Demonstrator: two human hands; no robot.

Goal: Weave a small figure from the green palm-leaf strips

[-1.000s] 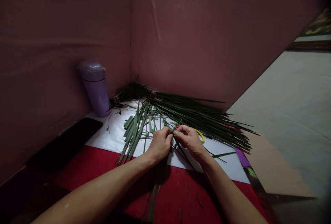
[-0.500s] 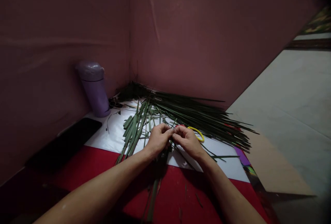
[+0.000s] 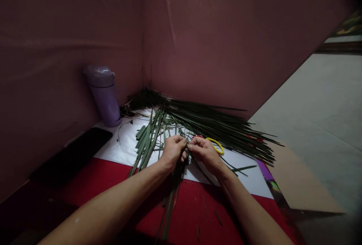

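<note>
My left hand (image 3: 173,152) and my right hand (image 3: 204,152) meet at the middle, fingertips almost touching. Both are closed in a pinch on a narrow green leaf strip (image 3: 186,146), most of it hidden by the fingers. Long strips (image 3: 169,209) hang below my hands over the red cloth. Just behind my right hand lies a pair of scissors with yellow and red handles (image 3: 217,145). Left of my left hand, cut leaf strips (image 3: 145,143) are spread on the white sheet. A large bundle of long dark green leaves (image 3: 217,124) stretches behind both hands to the right.
A purple tumbler (image 3: 104,98) stands at the left by the wall. A dark phone-like slab (image 3: 72,154) lies in front of it. The white sheet (image 3: 251,181) covers part of the red cloth (image 3: 113,177). Brown cardboard (image 3: 305,184) sits at the right over the tiled floor.
My fingers have shifted slightly on the leaf strip, and the left fingertips now sit a little further from the right ones. A loose strip right of my right hand has moved slightly left.
</note>
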